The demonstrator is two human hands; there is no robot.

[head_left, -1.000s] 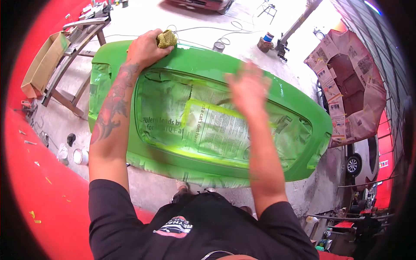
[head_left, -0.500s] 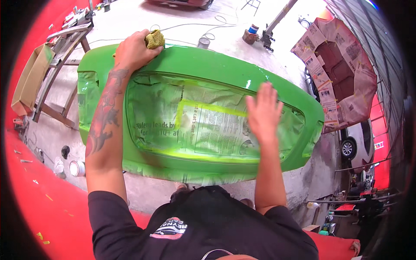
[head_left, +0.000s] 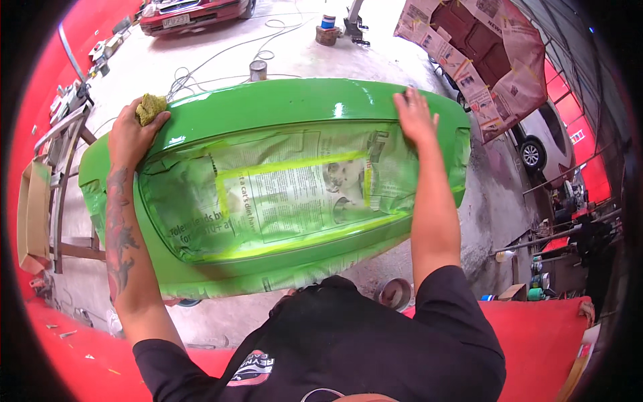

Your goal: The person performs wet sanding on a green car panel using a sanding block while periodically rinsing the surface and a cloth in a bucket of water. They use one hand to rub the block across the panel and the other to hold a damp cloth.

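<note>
In front of the person, the masked green car panel point(head_left: 301, 100) now has both ends reached: right hand point(head_left: 416, 115) shifted outward, grip open, fingers spread; left hand point(head_left: 132, 134) pinching a crumpled yellow cloth point(head_left: 151, 109)

The left hand point(head_left: 132, 139) is bent in a grasp, its thumb point(head_left: 159, 122) reaching out to the right of the palm. Behind it, a dark tattoo point(head_left: 120, 261) covers much of the left forearm point(head_left: 119, 221). Well to its right, the right hand point(head_left: 416, 119) lies palm down, fingers point(head_left: 410, 100) slightly parted and pointing forward, the outermost on its right edge standing apart. Behind that hand, the right forearm point(head_left: 435, 201) extends nearly straight.
</note>
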